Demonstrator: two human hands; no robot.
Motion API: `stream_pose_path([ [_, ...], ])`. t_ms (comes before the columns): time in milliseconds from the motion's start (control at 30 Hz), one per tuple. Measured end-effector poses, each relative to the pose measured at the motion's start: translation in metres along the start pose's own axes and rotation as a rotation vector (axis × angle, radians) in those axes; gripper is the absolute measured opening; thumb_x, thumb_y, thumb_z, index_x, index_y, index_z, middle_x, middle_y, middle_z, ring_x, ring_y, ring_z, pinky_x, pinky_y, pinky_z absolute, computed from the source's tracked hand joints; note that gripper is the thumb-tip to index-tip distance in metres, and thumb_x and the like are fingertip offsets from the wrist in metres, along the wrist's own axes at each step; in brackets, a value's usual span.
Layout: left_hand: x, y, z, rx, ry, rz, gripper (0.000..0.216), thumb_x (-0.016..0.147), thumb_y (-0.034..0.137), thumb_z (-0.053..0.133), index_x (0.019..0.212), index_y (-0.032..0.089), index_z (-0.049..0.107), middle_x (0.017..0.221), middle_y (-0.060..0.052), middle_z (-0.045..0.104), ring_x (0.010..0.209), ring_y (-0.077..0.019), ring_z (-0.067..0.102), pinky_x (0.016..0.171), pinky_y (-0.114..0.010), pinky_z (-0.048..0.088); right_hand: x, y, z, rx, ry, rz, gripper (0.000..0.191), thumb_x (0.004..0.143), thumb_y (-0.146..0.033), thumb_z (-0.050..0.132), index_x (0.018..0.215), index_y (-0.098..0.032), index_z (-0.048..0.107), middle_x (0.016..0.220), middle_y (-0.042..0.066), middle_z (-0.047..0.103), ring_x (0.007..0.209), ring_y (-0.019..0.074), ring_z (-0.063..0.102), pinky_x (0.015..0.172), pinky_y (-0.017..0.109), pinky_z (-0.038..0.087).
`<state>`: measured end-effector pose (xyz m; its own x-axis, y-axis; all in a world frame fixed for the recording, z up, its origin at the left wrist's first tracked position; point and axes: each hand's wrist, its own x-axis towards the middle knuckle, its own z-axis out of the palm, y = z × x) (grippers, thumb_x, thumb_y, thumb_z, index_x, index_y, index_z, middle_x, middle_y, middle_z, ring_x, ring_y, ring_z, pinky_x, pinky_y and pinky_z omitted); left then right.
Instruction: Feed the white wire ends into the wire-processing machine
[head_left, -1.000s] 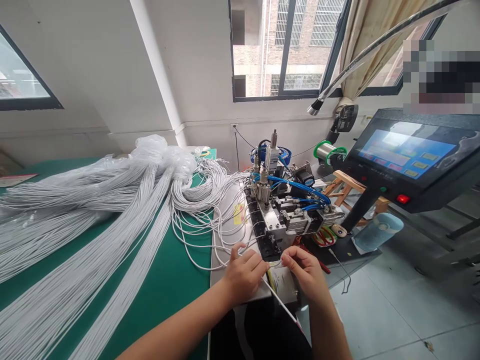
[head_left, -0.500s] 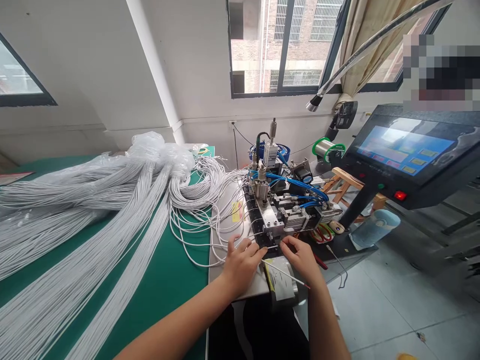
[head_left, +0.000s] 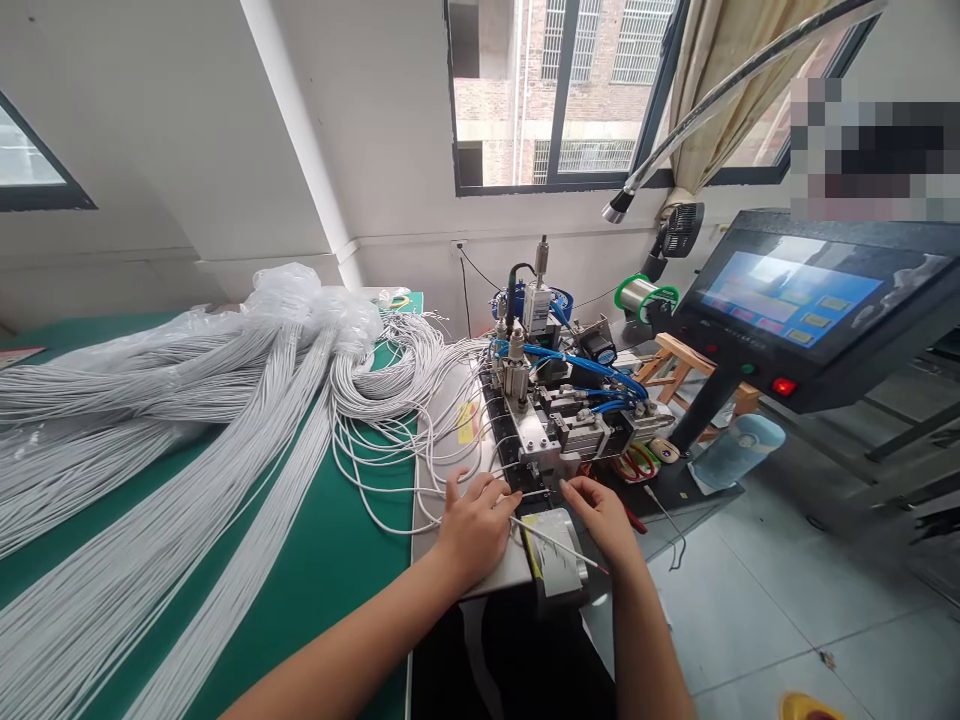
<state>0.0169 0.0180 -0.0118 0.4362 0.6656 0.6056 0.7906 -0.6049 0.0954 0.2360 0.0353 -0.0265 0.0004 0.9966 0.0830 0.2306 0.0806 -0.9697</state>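
My left hand rests at the front of a small bench machine, its thumb and index finger closed on a white cable. The cable's short end points right, toward the machine's black front block. Another white length with a reddish tip slants from beneath the left hand toward my right wrist. Just right of the block, my right hand has thumb and index finger pinched together. Whatever lies between those fingertips is too small to make out. A metal cylinder with a paper label sits below both hands.
Bundles of white cables, partly wrapped in clear plastic, cover the green table at left. Coiled cables run to the machine. At right stand a control screen, a solder wire spool and a bluish clear container.
The camera view has shifted slightly. The fingertips of my two hands are a little farther apart, and more of the white cable's end shows beyond my left fingers.
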Motion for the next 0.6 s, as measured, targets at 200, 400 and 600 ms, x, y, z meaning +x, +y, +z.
stream_pose_path([
  [200, -0.001, -0.001, -0.001, -0.048, -0.038, -0.034, 0.034, 0.076, 0.011, 0.057, 0.105, 0.027, 0.067, 0.102, -0.002, 0.069, 0.101, -0.0223, 0.059, 0.104, -0.049, 0.02, -0.04, -0.037, -0.029, -0.187, -0.233, -0.104, 0.022, 0.088, -0.038, 0.058, 0.093, -0.019, 0.067, 0.078, 0.001, 0.062, 0.064, 0.0139, 0.051, 0.059, 0.024, 0.04],
  [400, 0.002, -0.003, -0.005, -0.062, -0.055, -0.092, 0.036, 0.08, 0.014, 0.055, 0.114, 0.025, 0.063, 0.118, -0.004, 0.065, 0.109, -0.0243, 0.057, 0.105, -0.051, 0.021, -0.061, -0.056, -0.029, -0.223, -0.62, -0.229, 0.024, 0.091, -0.025, 0.056, 0.109, -0.025, 0.071, 0.086, 0.003, 0.068, 0.071, 0.0149, 0.059, 0.065, 0.023, 0.045],
  [600, 0.001, -0.002, -0.007, -0.158, 0.062, 0.125, 0.027, 0.093, 0.019, 0.049, 0.115, 0.026, 0.062, 0.093, 0.0, 0.071, 0.082, -0.013, 0.063, 0.104, -0.042, 0.026, -0.053, -0.05, -0.019, -0.007, -0.239, -0.208, 0.025, 0.091, -0.036, 0.057, 0.103, -0.021, 0.073, 0.082, 0.005, 0.071, 0.066, 0.0156, 0.061, 0.057, 0.024, 0.047],
])
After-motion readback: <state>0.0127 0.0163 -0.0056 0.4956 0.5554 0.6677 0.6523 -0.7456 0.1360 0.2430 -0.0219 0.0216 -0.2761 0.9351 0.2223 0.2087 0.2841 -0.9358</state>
